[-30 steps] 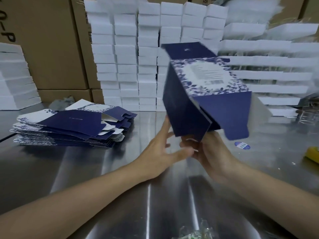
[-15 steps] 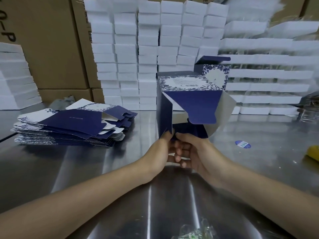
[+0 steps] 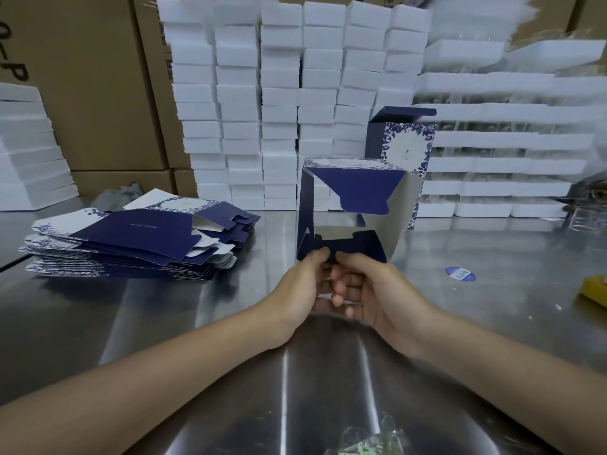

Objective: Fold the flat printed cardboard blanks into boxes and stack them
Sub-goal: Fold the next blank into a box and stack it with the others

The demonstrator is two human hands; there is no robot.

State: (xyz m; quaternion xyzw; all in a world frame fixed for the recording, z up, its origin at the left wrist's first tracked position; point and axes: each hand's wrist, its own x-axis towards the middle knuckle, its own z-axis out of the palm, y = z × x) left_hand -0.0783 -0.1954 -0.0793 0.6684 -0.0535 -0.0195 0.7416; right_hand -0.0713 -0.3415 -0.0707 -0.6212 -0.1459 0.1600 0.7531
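Carton [image 3: 98, 93]: brown, back left, "P" readable, the rest cut off.
Blanks [image 3: 131, 238]: flat navy stack on the left side of the desk [image 3: 164, 323]; print too small to read.
Left hand [image 3: 295, 290]: fingers pinching a bottom flap.
Box [image 3: 354, 188]: half-open, upright, held over mid-desk.
Right hand [image 3: 377, 297]: fingers curled, clamped on the same flap.
Surface: shiny steel.

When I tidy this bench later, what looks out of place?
A round blue sticker lies loose on the shiny steel table, and a crumpled clear plastic wrapper sits at its near edge.
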